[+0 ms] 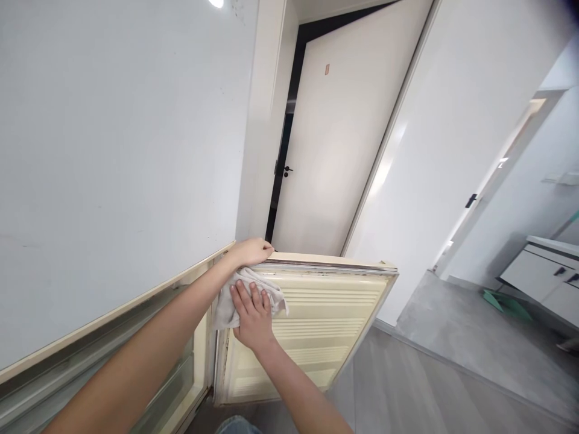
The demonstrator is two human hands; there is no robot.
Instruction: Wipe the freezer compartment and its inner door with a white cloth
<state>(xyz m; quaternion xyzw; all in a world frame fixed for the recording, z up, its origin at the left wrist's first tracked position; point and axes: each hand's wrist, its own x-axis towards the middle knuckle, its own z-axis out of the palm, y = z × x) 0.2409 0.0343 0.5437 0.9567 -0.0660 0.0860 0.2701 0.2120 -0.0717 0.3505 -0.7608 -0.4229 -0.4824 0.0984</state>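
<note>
Two bare forearms rose from the bottom edge of the frame, with a scrap of blue denim (237, 425) showing between them at 6 o'clock. Just beyond, the right hand (253, 316) lay flat, fingers spread and extended, pressing a crumpled off-white cloth (226, 304) against the ribbed cream inner lining of an open refrigerator door (316, 328); nothing was gripped, the palm simply pinned the cloth near the door's upper corner. At 11 o'clock from it, the left hand (251, 252) was curled over the door's top edge, fingers wrapped down the far side, steadying the panel. Dark grime marked the gasket strip (335, 269) along the top. To the 9 o'clock side, the glass shelves and cream frame of the refrigerator cabinet (181, 374) stood open beneath a plain white wall (113, 150).

Because the cloth was held only by flat pressure, it could probably have slid off or dropped to the grey tiled floor (407, 386) if the palm lifted. A hard push might also have swung the door outward, since only the left hand restrained it.

Farther off at 12 o'clock stood a white interior door with a black lever handle (286, 170), and at 3 o'clock a white vanity cabinet (543, 277).
</note>
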